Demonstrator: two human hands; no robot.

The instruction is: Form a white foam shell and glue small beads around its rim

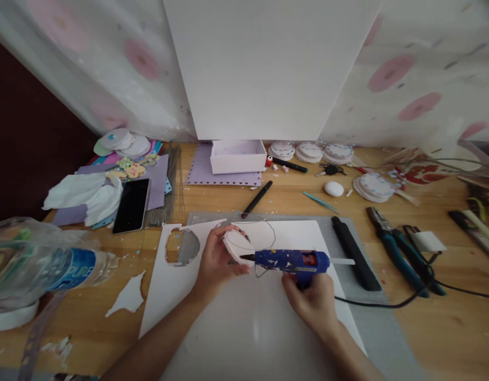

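In my left hand (217, 257) is a small white disc (237, 244), held up at a tilt by its edge. My right hand (312, 299) grips the handle of a blue hot glue gun (282, 259); a white glue stick (342, 261) pokes from its back end. The gun's dark nozzle reaches the disc's lower right edge; whether it touches cannot be made out. A thin wire loop (275, 233) stands out around the disc. Below both hands lies a white sheet (176, 296) with a rough round hole cut near its upper left corner.
A grey cutting mat (390, 328) lies under the sheet. To the right are a black bar-shaped tool (355, 254), pliers (398, 251) and the gun's cord. White box (238, 159), stacked discs (374, 187) and markers stand behind; phone (132, 205) and water bottle (72, 269) at left.
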